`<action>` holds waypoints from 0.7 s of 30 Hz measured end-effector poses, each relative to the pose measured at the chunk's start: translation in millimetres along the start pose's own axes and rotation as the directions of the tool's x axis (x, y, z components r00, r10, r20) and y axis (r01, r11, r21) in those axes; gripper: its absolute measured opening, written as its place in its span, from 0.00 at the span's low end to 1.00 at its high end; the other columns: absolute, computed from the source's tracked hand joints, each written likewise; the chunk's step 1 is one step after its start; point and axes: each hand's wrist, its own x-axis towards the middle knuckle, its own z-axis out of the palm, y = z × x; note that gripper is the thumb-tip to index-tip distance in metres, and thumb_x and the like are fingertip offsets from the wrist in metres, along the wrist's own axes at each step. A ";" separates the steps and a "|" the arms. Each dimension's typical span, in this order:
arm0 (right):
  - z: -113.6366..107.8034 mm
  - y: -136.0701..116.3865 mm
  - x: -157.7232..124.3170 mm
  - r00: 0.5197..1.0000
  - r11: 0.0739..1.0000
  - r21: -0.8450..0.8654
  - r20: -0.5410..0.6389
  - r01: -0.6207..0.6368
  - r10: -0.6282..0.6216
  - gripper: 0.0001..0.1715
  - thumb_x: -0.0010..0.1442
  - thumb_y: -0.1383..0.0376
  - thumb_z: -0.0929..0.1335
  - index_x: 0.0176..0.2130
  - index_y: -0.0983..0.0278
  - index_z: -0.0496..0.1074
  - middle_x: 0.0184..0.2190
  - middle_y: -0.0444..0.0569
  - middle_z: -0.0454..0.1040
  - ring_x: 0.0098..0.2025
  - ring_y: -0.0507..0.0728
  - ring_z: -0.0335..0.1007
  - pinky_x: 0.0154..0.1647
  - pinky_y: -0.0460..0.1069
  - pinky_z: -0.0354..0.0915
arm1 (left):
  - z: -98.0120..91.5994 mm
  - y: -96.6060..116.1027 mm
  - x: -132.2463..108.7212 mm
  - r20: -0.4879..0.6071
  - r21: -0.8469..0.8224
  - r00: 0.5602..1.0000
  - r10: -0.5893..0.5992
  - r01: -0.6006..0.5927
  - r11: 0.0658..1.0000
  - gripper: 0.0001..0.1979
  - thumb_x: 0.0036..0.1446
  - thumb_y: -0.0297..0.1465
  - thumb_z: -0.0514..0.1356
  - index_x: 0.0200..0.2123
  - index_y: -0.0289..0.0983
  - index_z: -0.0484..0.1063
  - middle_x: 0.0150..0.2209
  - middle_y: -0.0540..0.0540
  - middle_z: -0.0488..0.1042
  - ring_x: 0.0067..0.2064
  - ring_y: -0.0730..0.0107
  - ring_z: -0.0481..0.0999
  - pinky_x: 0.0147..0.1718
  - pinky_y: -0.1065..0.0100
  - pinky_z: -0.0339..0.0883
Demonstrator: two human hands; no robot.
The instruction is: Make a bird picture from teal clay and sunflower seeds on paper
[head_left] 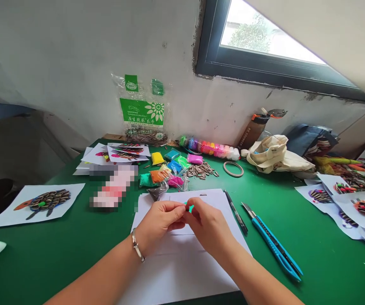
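My left hand [160, 224] and my right hand [208, 225] meet above a white paper sheet [182, 258] on the green table [316, 241]. Both pinch a small piece of teal-green clay [189, 207] between their fingertips. My left wrist wears a silver bracelet [137, 245]. Just beyond the hands lie several small bags of coloured clay [166, 169] and a heap of sunflower seeds [201, 170].
A black pen [236, 212] and a blue utility knife [274, 243] lie right of the sheet. A tape ring [233, 168], a cloth bag [274, 154], a bottle [254, 129] and a seed packet [142, 112] stand farther back. Seed pictures on paper [39, 203] lie left and right.
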 end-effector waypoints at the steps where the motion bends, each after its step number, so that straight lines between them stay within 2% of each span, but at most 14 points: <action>1: -1.1 1.9 1.3 1.000 0.999 0.036 0.005 -0.006 0.006 0.02 0.58 0.65 0.65 0.35 0.60 0.67 0.23 0.41 0.68 0.23 0.50 0.59 0.24 0.44 0.54 | -0.9 -0.7 0.8 0.008 -0.036 1.000 -0.008 0.009 0.999 0.14 0.52 0.40 0.65 0.35 0.35 0.78 0.33 0.45 0.76 0.37 0.70 0.73 0.38 0.69 0.66; 5: -5.9 6.3 4.0 0.995 0.946 0.323 0.095 -0.020 -0.011 0.08 0.57 0.66 0.67 0.40 0.59 0.68 0.29 0.42 0.71 0.26 0.49 0.63 0.26 0.43 0.60 | -4.6 -0.5 4.1 -0.026 -0.126 0.999 -0.022 0.018 0.992 0.13 0.48 0.37 0.68 0.35 0.35 0.78 0.31 0.47 0.75 0.34 0.74 0.71 0.36 0.71 0.65; 7: -7.3 6.4 3.8 0.996 0.922 0.386 0.079 0.000 -0.034 0.12 0.58 0.67 0.66 0.43 0.59 0.69 0.34 0.43 0.72 0.28 0.49 0.65 0.28 0.43 0.62 | -5.4 0.8 5.1 -0.075 -0.129 0.997 -0.021 0.011 0.992 0.13 0.46 0.36 0.69 0.34 0.35 0.78 0.31 0.47 0.74 0.33 0.75 0.71 0.35 0.72 0.65; 11: -5.7 5.4 2.3 0.998 0.931 0.358 -0.023 0.070 -0.066 0.11 0.57 0.70 0.67 0.41 0.60 0.72 0.35 0.45 0.73 0.31 0.50 0.66 0.28 0.43 0.62 | -2.9 2.8 4.7 -0.097 -0.109 0.995 -0.010 -0.001 0.994 0.14 0.46 0.38 0.69 0.31 0.34 0.77 0.28 0.49 0.72 0.29 0.77 0.68 0.31 0.73 0.64; 17: 0.2 6.6 3.7 0.987 0.931 0.330 -0.069 0.160 -0.145 0.09 0.56 0.72 0.68 0.38 0.61 0.74 0.31 0.44 0.73 0.30 0.50 0.65 0.29 0.44 0.61 | 1.6 2.1 1.8 -0.124 -0.037 0.992 0.018 -0.023 0.999 0.18 0.47 0.43 0.67 0.28 0.32 0.76 0.25 0.49 0.70 0.26 0.78 0.65 0.27 0.74 0.60; 21: 0.0 7.4 4.2 0.975 0.940 0.266 -0.119 0.215 -0.189 0.09 0.58 0.73 0.66 0.35 0.61 0.74 0.27 0.44 0.70 0.29 0.50 0.64 0.30 0.45 0.60 | 3.2 1.2 2.3 -0.104 0.018 0.993 0.052 -0.051 0.999 0.19 0.50 0.45 0.65 0.27 0.32 0.75 0.25 0.49 0.70 0.26 0.77 0.65 0.26 0.73 0.58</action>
